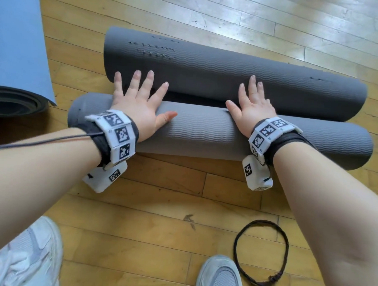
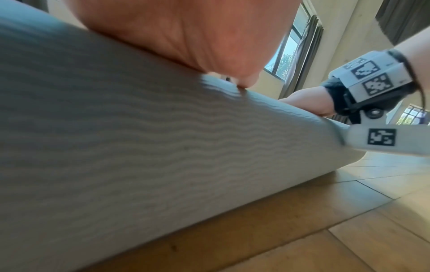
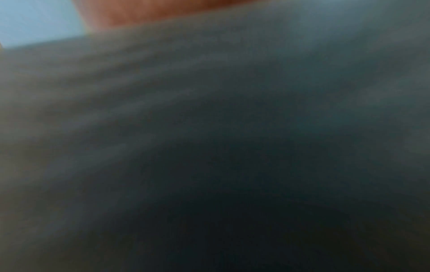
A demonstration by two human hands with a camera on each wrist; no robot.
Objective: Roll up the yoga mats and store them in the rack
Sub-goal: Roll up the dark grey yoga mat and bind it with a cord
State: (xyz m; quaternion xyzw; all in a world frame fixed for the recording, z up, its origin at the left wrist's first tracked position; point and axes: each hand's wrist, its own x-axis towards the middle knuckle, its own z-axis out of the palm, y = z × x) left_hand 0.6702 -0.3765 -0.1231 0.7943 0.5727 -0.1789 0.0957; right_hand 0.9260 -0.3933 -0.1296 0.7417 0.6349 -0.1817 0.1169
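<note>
The grey yoga mat (image 1: pixel 228 132) is lying across the middle of the frame on the wooden floor (image 1: pixel 157 207), rolled from both ends into two tubes side by side. You are pressing your left hand (image 1: pixel 139 104) and right hand (image 1: pixel 251 107) flat on the nearer roll, each grip spread with fingers straight, fingertips reaching onto the farther roll. A blue yoga mat (image 1: pixel 17 44), partly rolled, is sitting at the upper left. A black cord loop (image 1: pixel 261 251) is lying at the lower right, beside your white sneaker (image 1: pixel 219 279).
</note>
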